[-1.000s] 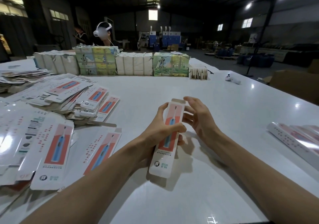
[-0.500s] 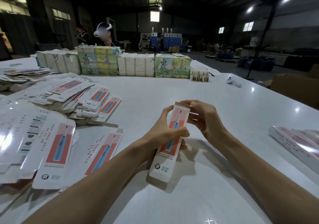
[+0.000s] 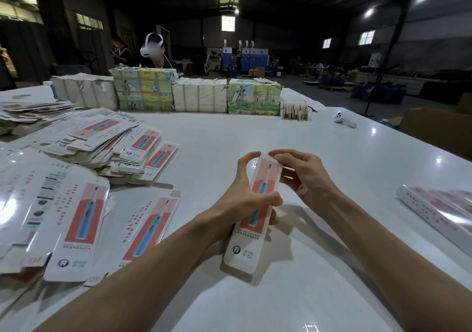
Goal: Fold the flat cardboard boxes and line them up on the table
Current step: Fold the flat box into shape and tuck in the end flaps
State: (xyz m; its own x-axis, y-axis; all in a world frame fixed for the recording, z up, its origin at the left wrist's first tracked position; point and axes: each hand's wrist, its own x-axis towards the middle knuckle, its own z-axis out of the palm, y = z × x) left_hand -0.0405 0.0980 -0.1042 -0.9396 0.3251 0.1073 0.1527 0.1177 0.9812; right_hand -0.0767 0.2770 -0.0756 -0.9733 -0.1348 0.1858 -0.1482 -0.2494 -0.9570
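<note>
A long white toothbrush box (image 3: 251, 239) with a red panel and a blue toothbrush picture stands tilted on the white table (image 3: 293, 132), its bottom end resting on the surface. My left hand (image 3: 242, 198) grips the box around its middle, thumb across the front. My right hand (image 3: 304, 175) has curled fingers on the box's far top end, at the flap. Flat unfolded boxes (image 3: 79, 221) lie in piles at the left. Folded boxes (image 3: 444, 211) lie side by side at the right edge.
Bundles of printed and white cartons (image 3: 199, 99) form a row at the table's far side, with a small stack (image 3: 293, 110) beside them. A white controller (image 3: 344, 121) lies at the far right. Two people (image 3: 153, 55) stand behind the bundles. A brown carton (image 3: 439, 129) sits right of the table.
My right hand went from open beside the box to curled onto its top end, and the top flap has been folded down. My left hand kept its grip.
</note>
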